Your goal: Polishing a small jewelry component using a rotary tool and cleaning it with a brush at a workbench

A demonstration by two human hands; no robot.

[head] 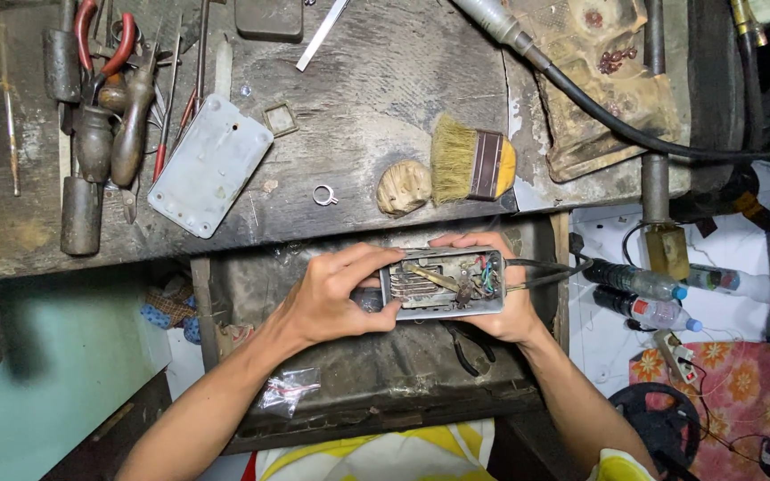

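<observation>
Seen from above, an opened grey metal box (444,283) is held between two bare hands over a dark open drawer (331,356), just below the edge of a worn wooden workbench (358,98). The left hand (336,294) is wrapped around the box's left end, fingers curled over the rim. The right hand (501,294) is cupped under and behind the right end, fingertips over the top edge. The box is turned open side up, apparently so that its insides can be seen: a coiled part, a brass strip and thin coloured wires. A black cable (541,272) is led out from its right side.

In the drawer, a small clear plastic bag (289,388) lies near the left forearm. On the bench just beyond, a yellow-handled brush (470,165), a rounded wooden piece (404,187) and a small metal ring (324,194) are laid. Further left, a grey cover plate (209,165) lies, probably the box's lid. Screwdrivers and red-handled pliers (104,80) are heaped at the far left.
</observation>
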